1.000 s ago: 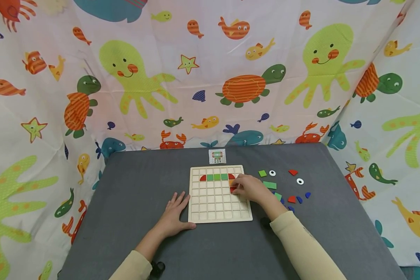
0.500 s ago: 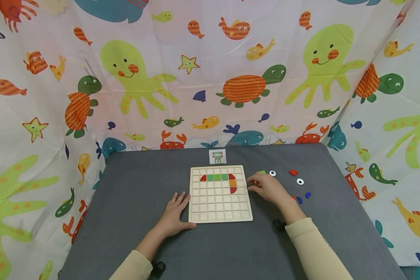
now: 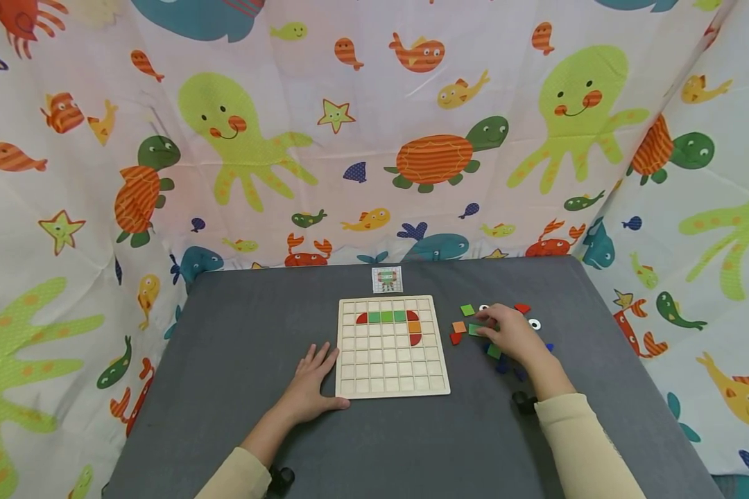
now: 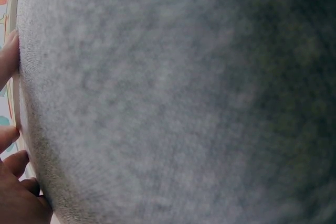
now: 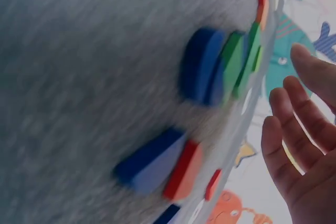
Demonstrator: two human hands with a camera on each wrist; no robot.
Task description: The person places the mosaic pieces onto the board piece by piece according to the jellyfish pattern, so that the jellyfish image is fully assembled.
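A pale wooden grid board (image 3: 383,367) lies on the grey table. Across its upper part runs a row of green squares (image 3: 387,317) between two red rounded pieces. Below the right-hand red piece sit an orange square (image 3: 415,326) and another red rounded piece (image 3: 415,339). My left hand (image 3: 308,391) rests at the board's lower left corner, fingers along the left side, thumb at the front edge. My right hand (image 3: 514,336) is over the loose pieces right of the board, fingertips close to a green rectangle (image 3: 474,330). In the right wrist view its fingers are loosely bent, holding nothing.
A small picture card (image 3: 387,279) lies behind the board. Around my right hand are a light green square (image 3: 467,310), a loose orange square (image 3: 458,327), a white ring (image 3: 534,324), red pieces and several blue ones (image 5: 199,66). A sea-animal curtain (image 3: 362,104) hangs behind the table.
My right hand has left the red piece at the board's right side and moved right, over the loose pieces. The red piece stays on the board. My left hand has not moved.
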